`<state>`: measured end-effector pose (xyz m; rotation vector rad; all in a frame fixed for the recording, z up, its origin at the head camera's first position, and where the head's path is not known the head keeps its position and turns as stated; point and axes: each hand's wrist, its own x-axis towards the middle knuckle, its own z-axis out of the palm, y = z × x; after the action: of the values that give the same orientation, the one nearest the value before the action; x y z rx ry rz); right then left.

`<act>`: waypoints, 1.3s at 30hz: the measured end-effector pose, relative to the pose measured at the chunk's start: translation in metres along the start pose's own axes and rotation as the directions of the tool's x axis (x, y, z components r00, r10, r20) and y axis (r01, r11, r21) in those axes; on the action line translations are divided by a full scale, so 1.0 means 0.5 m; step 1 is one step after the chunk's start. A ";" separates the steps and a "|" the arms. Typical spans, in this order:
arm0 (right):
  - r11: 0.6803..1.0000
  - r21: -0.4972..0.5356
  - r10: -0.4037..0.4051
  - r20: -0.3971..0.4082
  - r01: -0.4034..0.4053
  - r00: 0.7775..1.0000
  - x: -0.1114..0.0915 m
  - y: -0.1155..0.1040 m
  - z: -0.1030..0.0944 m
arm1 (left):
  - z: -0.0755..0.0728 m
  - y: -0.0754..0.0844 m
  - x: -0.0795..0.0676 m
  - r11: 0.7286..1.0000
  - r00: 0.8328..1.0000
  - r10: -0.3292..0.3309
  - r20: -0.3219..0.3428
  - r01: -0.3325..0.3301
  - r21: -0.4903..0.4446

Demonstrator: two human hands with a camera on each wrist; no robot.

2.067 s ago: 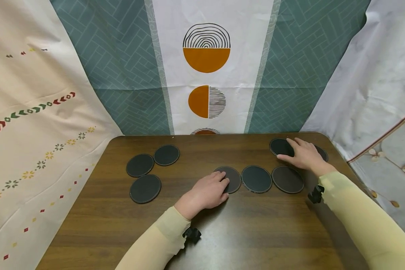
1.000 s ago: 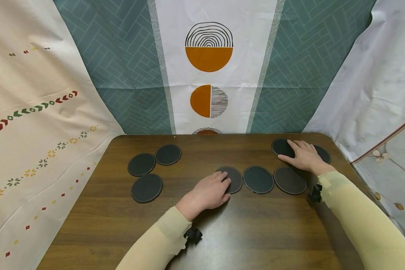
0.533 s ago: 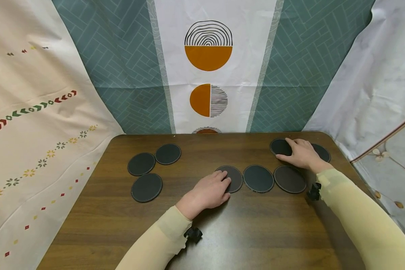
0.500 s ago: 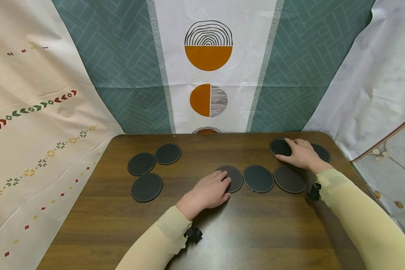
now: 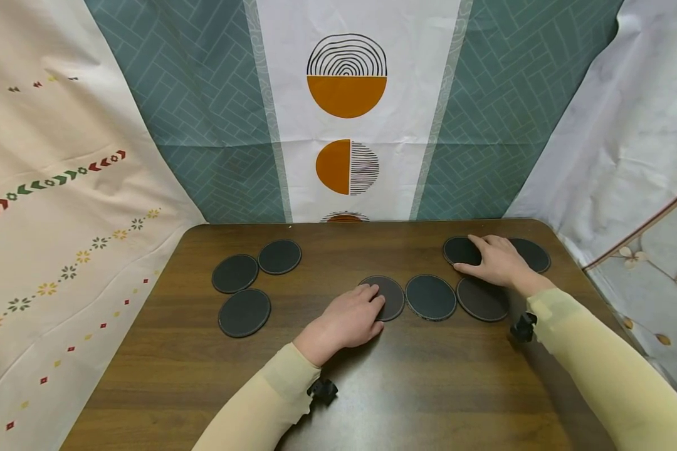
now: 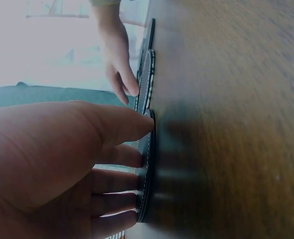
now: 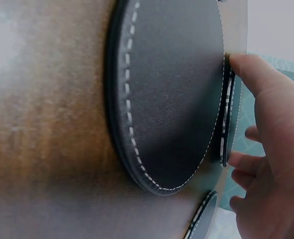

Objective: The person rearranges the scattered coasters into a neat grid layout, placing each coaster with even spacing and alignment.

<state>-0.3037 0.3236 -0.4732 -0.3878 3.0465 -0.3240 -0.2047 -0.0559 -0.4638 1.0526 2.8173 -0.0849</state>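
Note:
Several round dark coasters with stitched rims lie flat on a wooden table. In the head view, my left hand [image 5: 346, 317] rests its fingertips on the brown coaster [image 5: 392, 299] at the left of a row of three; the left wrist view shows the thumb at its rim. My right hand [image 5: 498, 263] holds a black coaster [image 5: 460, 250] at the back right, thumb at the near edge, fingers at the far edge. Part of that coaster is hidden under the hand. Just in front lies another brown coaster [image 5: 482, 302], the right one of the row.
A blue-black coaster [image 5: 430, 298] lies mid-row. Behind the right hand is another black coaster [image 5: 531, 255], partly covered. On the left lie three dark coasters, one of them a black coaster [image 5: 244, 313] nearest me. Patterned cloths [image 5: 344, 125] hang behind the table [image 5: 203, 394].
My right hand has slid the back-right black coaster slightly left and toward me, away from the one beside it. The left hand has stayed on its brown coaster.

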 end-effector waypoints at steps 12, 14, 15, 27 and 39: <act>1.000 -0.023 0.000 0.007 0.000 1.000 -0.017 -0.006 0.003 | 0.001 0.000 0.000 1.000 1.000 -0.002 0.006 0.002 -0.005; 1.000 -0.024 0.001 0.007 -0.001 1.000 -0.019 -0.007 0.004 | 0.000 0.000 0.000 1.000 1.000 -0.003 0.007 0.003 -0.006; 1.000 -0.023 0.001 0.006 -0.001 1.000 -0.019 -0.008 0.005 | 0.000 0.000 0.000 1.000 1.000 -0.002 0.006 0.002 -0.005; 1.000 -0.012 -0.009 0.000 0.009 1.000 -0.027 -0.007 0.006 | 0.001 0.000 0.000 1.000 1.000 0.004 -0.004 -0.004 -0.002; 1.000 0.014 0.006 -0.015 -0.006 1.000 -0.031 0.008 -0.007 | -0.001 0.001 0.000 1.000 1.000 0.001 -0.003 -0.001 -0.013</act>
<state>-0.2899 0.3321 -0.4704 -0.3770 3.0578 -0.3493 -0.2045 -0.0556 -0.4633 1.0517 2.8159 -0.0650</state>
